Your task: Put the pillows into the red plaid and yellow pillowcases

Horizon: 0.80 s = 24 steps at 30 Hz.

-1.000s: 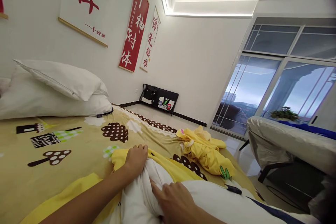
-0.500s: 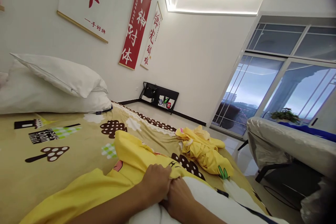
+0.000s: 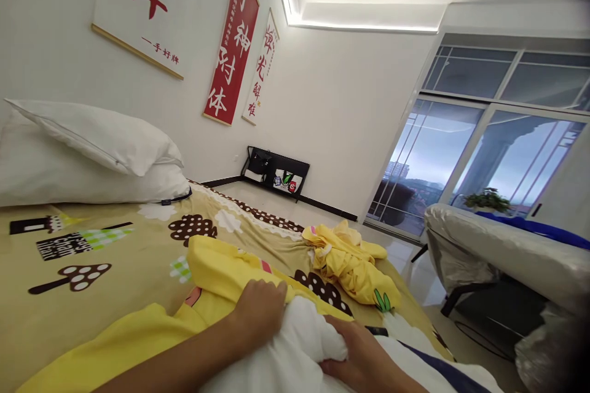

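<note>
A yellow printed pillowcase (image 3: 216, 267) lies across the bed in front of me. My left hand (image 3: 262, 310) is closed on its edge, knuckles up. Just to the right, my right hand (image 3: 357, 347) grips a bunched part of a white pillow (image 3: 299, 334), thumb and fingers around it. The pillow has dark blue trim and sits against the pillowcase's edge; how much of it is inside is hidden. Past my hands, a second crumpled yellow cloth (image 3: 353, 264) rests near the far side of the bed.
White pillows (image 3: 92, 153) are stacked at the left on the patterned bed sheet (image 3: 133, 282). A low black shelf (image 3: 275, 172) stands by the far wall. On the right is a plastic-covered piece of furniture (image 3: 502, 245) in front of the sliding glass door (image 3: 428, 153).
My right hand has moved right, away from my left, and white pillow now bulges between them. My left hand has shifted slightly left, still on the pillowcase. The view has turned slightly.
</note>
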Each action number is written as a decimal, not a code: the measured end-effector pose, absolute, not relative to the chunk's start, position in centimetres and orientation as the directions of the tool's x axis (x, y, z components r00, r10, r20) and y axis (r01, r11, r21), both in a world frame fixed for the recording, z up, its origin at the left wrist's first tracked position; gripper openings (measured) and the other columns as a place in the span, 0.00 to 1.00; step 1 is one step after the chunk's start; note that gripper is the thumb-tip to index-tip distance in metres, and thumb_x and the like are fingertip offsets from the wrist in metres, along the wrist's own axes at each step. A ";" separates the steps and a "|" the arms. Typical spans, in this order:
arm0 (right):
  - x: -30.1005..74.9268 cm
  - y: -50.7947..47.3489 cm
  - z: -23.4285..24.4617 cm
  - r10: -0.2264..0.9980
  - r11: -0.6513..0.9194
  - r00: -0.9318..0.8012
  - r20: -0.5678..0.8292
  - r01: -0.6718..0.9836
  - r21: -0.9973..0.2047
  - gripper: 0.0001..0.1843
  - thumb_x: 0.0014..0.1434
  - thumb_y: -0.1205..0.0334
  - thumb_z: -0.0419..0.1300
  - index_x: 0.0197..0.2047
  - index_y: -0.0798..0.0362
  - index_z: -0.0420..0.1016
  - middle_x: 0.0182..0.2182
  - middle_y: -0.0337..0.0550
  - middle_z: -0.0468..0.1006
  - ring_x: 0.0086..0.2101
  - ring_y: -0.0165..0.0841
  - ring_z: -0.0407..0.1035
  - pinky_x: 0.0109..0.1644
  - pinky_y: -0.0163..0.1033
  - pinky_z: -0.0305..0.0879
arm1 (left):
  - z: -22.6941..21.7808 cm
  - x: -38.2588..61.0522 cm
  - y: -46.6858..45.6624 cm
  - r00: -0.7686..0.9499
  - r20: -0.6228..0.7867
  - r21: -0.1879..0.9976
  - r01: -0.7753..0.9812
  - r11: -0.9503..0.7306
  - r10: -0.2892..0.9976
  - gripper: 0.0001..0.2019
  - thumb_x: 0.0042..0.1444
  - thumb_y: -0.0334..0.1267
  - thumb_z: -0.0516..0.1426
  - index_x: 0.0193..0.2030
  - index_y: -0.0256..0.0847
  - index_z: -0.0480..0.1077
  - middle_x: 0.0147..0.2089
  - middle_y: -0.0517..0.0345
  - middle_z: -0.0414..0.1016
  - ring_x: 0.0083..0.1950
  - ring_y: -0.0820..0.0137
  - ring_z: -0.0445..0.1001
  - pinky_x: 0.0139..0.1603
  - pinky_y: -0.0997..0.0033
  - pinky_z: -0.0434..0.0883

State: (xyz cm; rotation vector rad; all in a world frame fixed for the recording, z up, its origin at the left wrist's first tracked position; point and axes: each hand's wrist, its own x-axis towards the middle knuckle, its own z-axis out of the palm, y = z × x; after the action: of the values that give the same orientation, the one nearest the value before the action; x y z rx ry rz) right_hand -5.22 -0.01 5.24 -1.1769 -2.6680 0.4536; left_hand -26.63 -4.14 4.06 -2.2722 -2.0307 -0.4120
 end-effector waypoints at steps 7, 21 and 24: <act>-5.5 -1.3 14.0 0.680 0.715 -0.700 0.216 0.699 0.012 0.25 0.47 0.71 0.55 0.49 0.45 0.76 0.41 0.43 0.81 0.40 0.39 0.75 0.41 0.37 0.63 | 13.3 -24.8 -0.4 0.148 0.387 0.129 0.969 -0.212 0.910 0.12 0.57 0.33 0.48 0.43 0.40 0.71 0.43 0.46 0.78 0.45 0.57 0.76 0.41 0.62 0.71; -5.8 2.6 8.5 0.455 0.718 -0.787 0.417 0.601 0.350 0.10 0.51 0.72 0.54 0.28 0.57 0.77 0.28 0.54 0.78 0.34 0.42 0.70 0.39 0.42 0.61 | 11.0 -19.0 -2.5 0.319 0.608 0.105 0.875 -0.473 0.727 0.05 0.57 0.33 0.51 0.38 0.40 0.67 0.39 0.55 0.76 0.39 0.65 0.74 0.37 0.69 0.67; -3.4 1.2 10.2 0.425 0.757 -0.802 0.420 0.569 0.322 0.13 0.56 0.61 0.57 0.42 0.58 0.77 0.39 0.56 0.77 0.42 0.45 0.68 0.47 0.48 0.61 | 10.5 -20.6 -2.8 0.265 0.643 0.100 0.901 -0.422 0.719 0.05 0.58 0.33 0.50 0.38 0.40 0.67 0.38 0.54 0.75 0.41 0.65 0.73 0.39 0.68 0.67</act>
State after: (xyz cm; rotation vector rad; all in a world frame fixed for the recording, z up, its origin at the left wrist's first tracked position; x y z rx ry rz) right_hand -3.37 1.18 10.16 -0.7682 -2.6329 -0.6325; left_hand -20.56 -2.78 10.49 -2.2531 -1.4922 -0.9089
